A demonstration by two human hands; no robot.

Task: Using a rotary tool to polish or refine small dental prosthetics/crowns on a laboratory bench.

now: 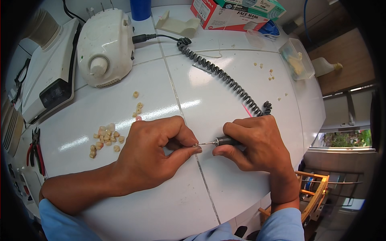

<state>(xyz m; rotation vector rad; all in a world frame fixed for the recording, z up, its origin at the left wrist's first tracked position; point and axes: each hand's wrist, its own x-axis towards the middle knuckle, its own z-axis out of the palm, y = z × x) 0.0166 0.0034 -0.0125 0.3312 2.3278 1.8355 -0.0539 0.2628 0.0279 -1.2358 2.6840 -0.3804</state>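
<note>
Here's the left grip (150, 154), pinching a small pale piece (196, 145) above the desk (161, 209); the right grip (257, 146) closes round a black handpiece (227, 140), its thin tip right at the piece. Over at far right, a clear plastic tub (309, 73) holds yellowish stuff (296, 64), contents indistinct.

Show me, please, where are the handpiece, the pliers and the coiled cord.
Handpiece (228, 140): head view, on its dark grip.
Pliers (36, 143): head view, near the pivot.
Coiled cord (222, 75): head view, on its middle coils.
</note>
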